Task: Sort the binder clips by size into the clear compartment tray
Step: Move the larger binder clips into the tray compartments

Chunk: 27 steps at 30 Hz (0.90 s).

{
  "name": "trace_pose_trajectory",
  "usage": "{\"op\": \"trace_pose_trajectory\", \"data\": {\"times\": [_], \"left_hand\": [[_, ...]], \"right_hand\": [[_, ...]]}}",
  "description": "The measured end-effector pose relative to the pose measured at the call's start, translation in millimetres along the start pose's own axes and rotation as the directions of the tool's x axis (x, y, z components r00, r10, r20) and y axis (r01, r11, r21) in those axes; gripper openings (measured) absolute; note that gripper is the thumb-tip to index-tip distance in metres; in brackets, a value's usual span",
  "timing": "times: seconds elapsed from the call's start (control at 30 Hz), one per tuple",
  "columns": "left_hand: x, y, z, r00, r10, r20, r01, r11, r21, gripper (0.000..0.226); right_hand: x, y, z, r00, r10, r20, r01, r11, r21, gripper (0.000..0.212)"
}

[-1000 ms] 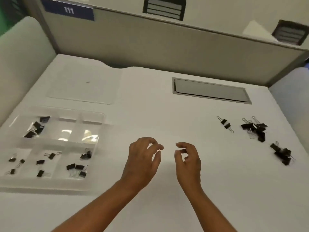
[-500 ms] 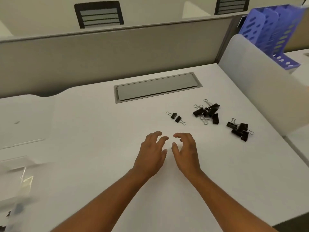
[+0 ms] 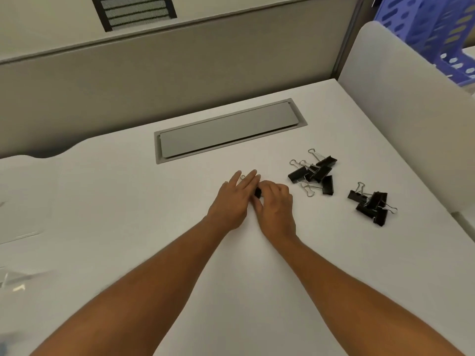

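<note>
Both of my hands meet over the pair of small black binder clips in the middle of the white desk. My left hand (image 3: 235, 201) lies with straight fingers over one of them; only its wire loop (image 3: 242, 177) shows past the fingertips. My right hand (image 3: 277, 205) has curled fingers pinching a small black binder clip (image 3: 257, 192) next to the left fingers. A pile of large clips (image 3: 314, 173) lies just right of the hands, and a pile of medium clips (image 3: 372, 205) further right. A blurred corner of the clear tray (image 3: 11, 281) shows at the left edge.
A grey cable hatch (image 3: 226, 131) is set into the desk behind the hands. A low partition wall (image 3: 180, 78) runs along the back and a white side panel (image 3: 401, 104) closes the right. A clear flat lid (image 3: 18, 201) lies far left. Blue file racks (image 3: 437, 34) stand beyond the panel.
My hands have reached forward onto the two small clips, the right fingers closing on one. The view has swung right and closer, leaving the tray almost out of sight.
</note>
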State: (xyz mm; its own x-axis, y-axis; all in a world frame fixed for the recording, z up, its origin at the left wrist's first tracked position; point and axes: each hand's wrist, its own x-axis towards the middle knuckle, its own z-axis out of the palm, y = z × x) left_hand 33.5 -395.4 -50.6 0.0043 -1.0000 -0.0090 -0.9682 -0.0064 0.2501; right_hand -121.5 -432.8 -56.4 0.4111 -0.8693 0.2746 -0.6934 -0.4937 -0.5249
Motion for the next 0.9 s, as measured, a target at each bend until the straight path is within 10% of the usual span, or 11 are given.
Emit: {"op": "trace_pose_trajectory", "data": {"times": [0.43,0.53,0.7,0.9], "left_hand": [[-46,33,-1,0.898,-0.372,-0.234,0.304,0.910,-0.281,0.040],[-83,51,-17,0.776,-0.620,-0.119,0.404,0.632,-0.661,0.033],[-148,63,-58,0.647,-0.657,0.387,0.280,-0.267,-0.922,0.023],[-228,51,-87,0.656,-0.602,0.455,0.100,-0.529,-0.843,0.033]], "right_hand": [[2,2,-5,0.997,0.076,-0.032,-0.063,0.949,0.310,0.017],[2,1,-13,0.984,0.180,0.011,-0.164,0.871,0.463,0.015],[-9,-28,-33,0.878,0.408,0.251,-0.452,0.534,0.715,0.014],[-82,-120,-43,0.702,0.241,0.670,-0.683,-0.038,0.730,0.014]]}}
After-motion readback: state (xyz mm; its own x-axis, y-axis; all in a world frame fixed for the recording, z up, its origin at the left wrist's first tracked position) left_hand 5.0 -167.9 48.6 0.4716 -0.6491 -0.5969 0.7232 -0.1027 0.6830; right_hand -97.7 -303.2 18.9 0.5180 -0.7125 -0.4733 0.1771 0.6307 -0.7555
